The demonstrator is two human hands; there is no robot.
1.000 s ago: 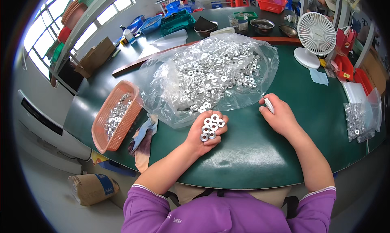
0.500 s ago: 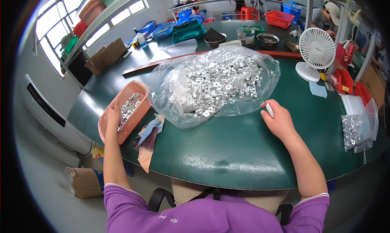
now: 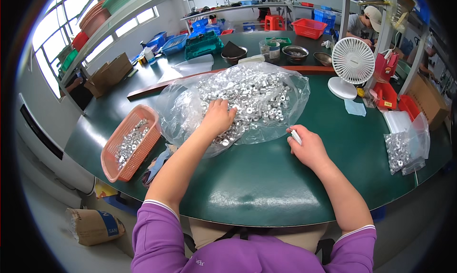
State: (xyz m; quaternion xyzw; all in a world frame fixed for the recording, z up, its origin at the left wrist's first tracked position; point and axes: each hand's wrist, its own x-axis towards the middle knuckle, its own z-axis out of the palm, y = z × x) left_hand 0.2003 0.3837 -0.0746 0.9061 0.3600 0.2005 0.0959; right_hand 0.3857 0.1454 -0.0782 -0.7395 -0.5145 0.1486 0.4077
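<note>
A clear plastic bag [image 3: 300, 89] lies spread on the green table, heaped with small silvery ring-shaped metal parts [image 3: 266, 94]. My left hand [image 3: 219, 116] rests on the near left side of the heap, thumb apart from the fingers, fingertips down among the parts. Just right of the bag's near edge, my right hand [image 3: 308, 145] is closed around a small white tool with a ribbed handle [image 3: 296, 137]; its working end cannot be made out. To the left stands a pink mesh basket [image 3: 153, 130] with more metal parts [image 3: 131, 142] inside.
Crumpled cloths [image 3: 154, 166] lie between basket and left forearm. A reddish-brown bar [image 3: 309, 69] runs behind the bag. At the right are a white fan [image 3: 352, 63] and small bags of metal parts [image 3: 400, 149]. Metal bowls [image 3: 295, 54] stand farther back; a person [image 3: 364, 25] sits beyond.
My left hand has moved right from the pink basket to the heap in the bag. The right hand keeps hold of the white tool. The whole view has shifted slightly.
</note>
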